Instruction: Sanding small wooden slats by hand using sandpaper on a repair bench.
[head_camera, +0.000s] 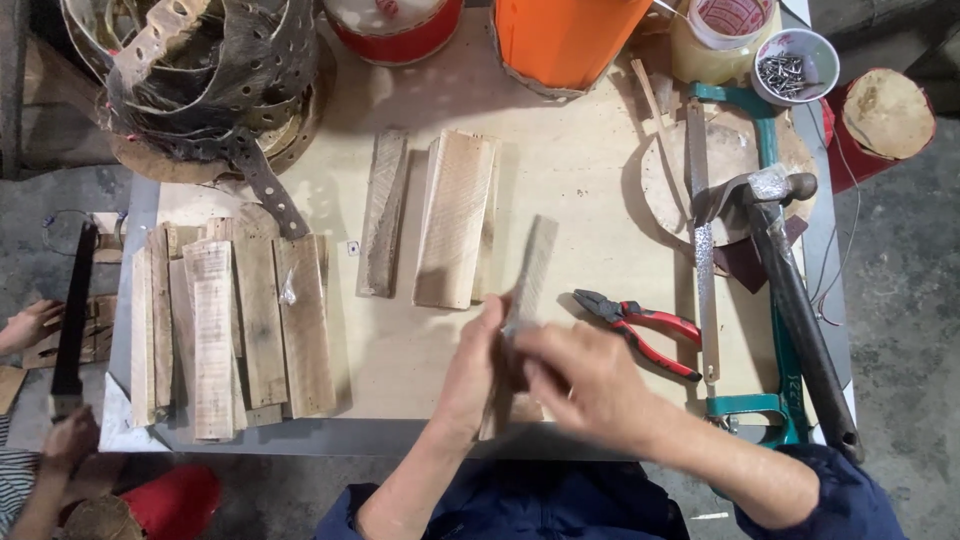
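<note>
Closest to me, my left hand (475, 365) and right hand (580, 385) both curl their fingers around a narrow wooden slat (527, 280), steadying it over the table's (590, 180) near edge, just left of the red-handled pliers (640, 330), angled away for handling.

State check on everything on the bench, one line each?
Left hand: gripping the wood slat.
Right hand: on the slat, blurred.
Pliers: shut, lying flat.
Hammer: lying across hacksaw.
Nail cup: upright, holding nails.
Slat stack: piled loosely.
</note>
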